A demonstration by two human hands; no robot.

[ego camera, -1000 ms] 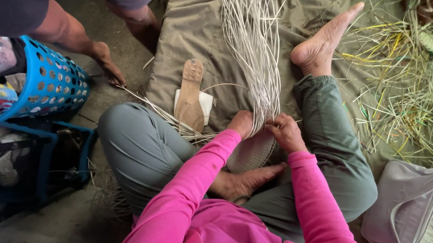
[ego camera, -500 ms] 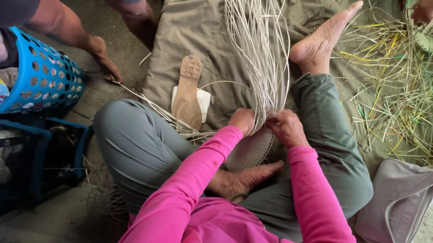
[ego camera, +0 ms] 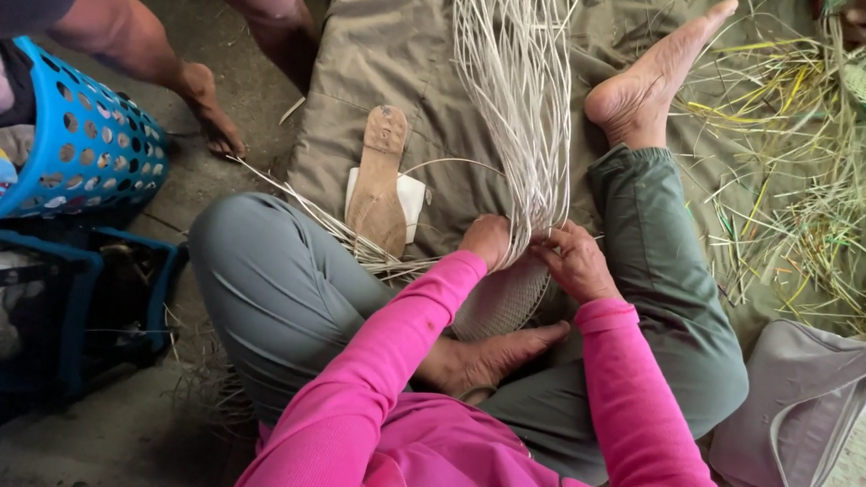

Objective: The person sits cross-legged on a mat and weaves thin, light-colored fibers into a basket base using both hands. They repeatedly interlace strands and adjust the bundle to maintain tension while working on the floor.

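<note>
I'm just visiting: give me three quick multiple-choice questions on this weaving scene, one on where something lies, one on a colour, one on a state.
1. Where does the brown shoe-sole-shaped piece lie?
A. on the olive cloth
B. in the blue perforated plastic basket
C. on the person's lap

2. What colour are the person's sleeves?
A. grey
B. pink
C. yellow

3. What are the left hand and right hand doing?
A. resting apart
B. both gripping the bundle of pale reed strands
C. holding the basket

Answers: 1 A, it rests on the cloth beside the knee; 2 B, both arms are bright pink; 3 B, both hands close at the bundle's base.
</note>
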